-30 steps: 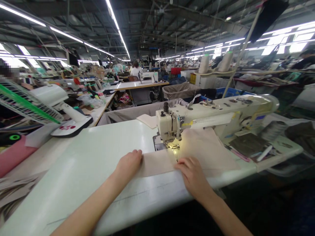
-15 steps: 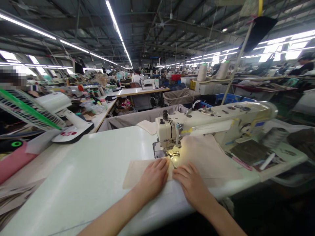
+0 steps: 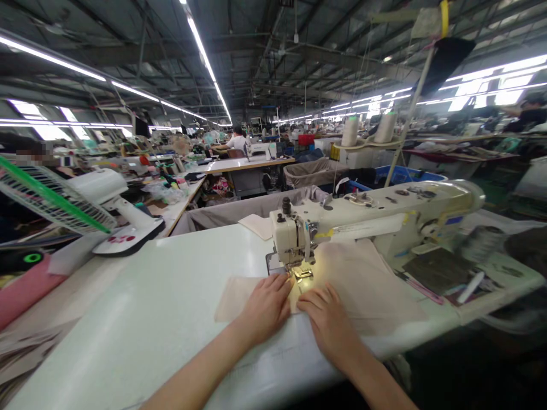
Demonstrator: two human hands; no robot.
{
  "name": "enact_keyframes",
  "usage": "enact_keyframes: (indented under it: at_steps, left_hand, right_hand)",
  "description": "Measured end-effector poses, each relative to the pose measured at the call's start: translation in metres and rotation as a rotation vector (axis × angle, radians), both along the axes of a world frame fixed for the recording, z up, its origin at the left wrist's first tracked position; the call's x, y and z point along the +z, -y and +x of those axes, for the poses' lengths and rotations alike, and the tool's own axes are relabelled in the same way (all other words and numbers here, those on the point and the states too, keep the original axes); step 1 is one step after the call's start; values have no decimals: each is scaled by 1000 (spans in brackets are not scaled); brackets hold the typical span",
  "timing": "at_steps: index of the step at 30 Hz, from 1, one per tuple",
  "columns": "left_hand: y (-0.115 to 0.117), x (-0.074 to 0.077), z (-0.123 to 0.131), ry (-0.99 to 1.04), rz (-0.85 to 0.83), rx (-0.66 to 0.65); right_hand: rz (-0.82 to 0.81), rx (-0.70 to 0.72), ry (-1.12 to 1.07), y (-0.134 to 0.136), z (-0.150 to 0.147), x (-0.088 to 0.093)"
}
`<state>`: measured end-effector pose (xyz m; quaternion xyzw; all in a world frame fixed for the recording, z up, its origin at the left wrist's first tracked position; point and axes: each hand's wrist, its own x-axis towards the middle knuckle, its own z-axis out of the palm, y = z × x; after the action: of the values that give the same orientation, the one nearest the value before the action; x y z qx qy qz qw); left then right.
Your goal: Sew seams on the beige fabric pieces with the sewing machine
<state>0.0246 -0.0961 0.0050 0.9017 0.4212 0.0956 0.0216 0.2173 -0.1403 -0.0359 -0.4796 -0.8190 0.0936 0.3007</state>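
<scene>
A piece of beige fabric (image 3: 235, 296) lies on the pale green table under the head of a white sewing machine (image 3: 287, 236). My left hand (image 3: 267, 304) rests flat on this cloth, fingers stretched toward the lit presser foot (image 3: 304, 275), just left of it. Close to the front of the foot, my right hand (image 3: 322, 316) has curled fingers gripping the cloth near its front edge; its thumb is mostly hidden. More beige fabric (image 3: 363, 279) spreads out to the right beneath the machine arm. A small gap separates the two hands.
Left stands a white fan (image 3: 98, 185) with a green strip. Behind the machine lie a beige scrap (image 3: 256, 225) and a grey cloth-lined bin (image 3: 239, 208). Pink-handled snips (image 3: 423, 289) and a dark cloth (image 3: 436, 265) lie right. Thread cones (image 3: 350, 132) stand behind.
My hands and the cloth under them have shifted slightly forward, closer to the presser foot. The view has tilted a little.
</scene>
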Motion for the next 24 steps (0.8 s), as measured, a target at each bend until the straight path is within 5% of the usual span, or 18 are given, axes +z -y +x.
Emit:
enact_keyframes:
  at_steps: [14, 24]
  left_hand:
    - [-4, -8, -4, 11, 99, -26]
    - [30, -8, -2, 82, 57, -205]
  right_hand:
    - [-44, -3, -1, -3, 0, 4]
    - [-23, 33, 40, 7, 5, 1]
